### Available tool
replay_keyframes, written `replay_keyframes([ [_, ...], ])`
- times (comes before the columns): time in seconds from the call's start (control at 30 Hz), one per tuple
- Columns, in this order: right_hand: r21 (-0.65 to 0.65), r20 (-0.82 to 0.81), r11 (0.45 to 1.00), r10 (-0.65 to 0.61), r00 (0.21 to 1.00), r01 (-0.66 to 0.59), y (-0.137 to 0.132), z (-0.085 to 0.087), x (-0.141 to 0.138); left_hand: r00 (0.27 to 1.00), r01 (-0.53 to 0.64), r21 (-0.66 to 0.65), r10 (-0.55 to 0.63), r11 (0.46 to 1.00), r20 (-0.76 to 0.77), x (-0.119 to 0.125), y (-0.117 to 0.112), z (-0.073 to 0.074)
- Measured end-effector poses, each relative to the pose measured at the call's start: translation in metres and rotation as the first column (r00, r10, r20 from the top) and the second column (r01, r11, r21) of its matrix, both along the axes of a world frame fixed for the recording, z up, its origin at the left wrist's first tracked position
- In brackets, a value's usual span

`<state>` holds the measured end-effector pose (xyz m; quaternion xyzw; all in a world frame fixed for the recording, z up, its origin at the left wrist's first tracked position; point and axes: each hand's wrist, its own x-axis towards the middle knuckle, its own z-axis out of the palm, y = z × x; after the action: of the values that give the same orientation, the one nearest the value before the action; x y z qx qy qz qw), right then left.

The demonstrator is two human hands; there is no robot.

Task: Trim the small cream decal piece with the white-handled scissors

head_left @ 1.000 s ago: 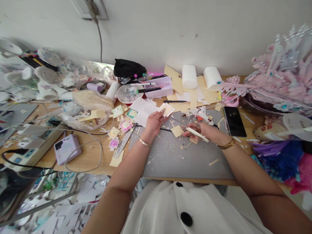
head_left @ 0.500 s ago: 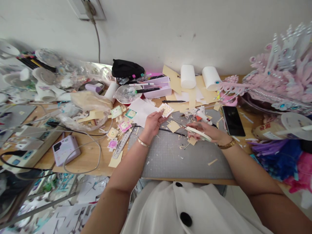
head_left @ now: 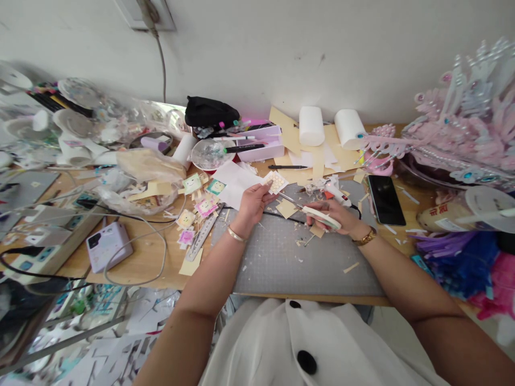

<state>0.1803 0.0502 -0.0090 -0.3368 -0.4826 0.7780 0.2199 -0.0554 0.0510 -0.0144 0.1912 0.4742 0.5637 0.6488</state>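
Between the thumb and fingers of my left hand (head_left: 254, 202) is a small white paper piece (head_left: 277, 183) with a pale yellow honeycomb-like pattern. My right hand (head_left: 336, 215) is closed around white-handled scissors (head_left: 321, 217). Their metal blades point left and reach the lower edge of the patterned paper, close to my left fingertips. Whether the blades have paper between them is too small to tell. Under both hands lies a grey cutting mat (head_left: 298, 268) strewn with scraps. A beige paper square (head_left: 287, 208) rests on it below the blades.
Small paper figures with drawn faces (head_left: 205, 206) and a clear ruler (head_left: 203, 236) lie left of my left hand. A glue gun (head_left: 336, 192) sits behind my right hand, with a black phone (head_left: 386, 200) farther right. Pink tiaras (head_left: 462, 118) crowd the far right.
My right hand has shifted slightly left with the scissors, bringing the blades up to the patterned paper. My left hand has hardly moved and still holds the paper.
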Motion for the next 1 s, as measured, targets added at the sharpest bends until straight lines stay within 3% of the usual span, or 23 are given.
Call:
replay_keyframes([
  [1.0,-0.078,-0.016,0.994,-0.075,0.997,0.073,-0.0025,-0.0011,-0.0035,1.000,0.020,-0.004,-0.020,1.000,0.015,-0.0024,0.0001,0.0003],
])
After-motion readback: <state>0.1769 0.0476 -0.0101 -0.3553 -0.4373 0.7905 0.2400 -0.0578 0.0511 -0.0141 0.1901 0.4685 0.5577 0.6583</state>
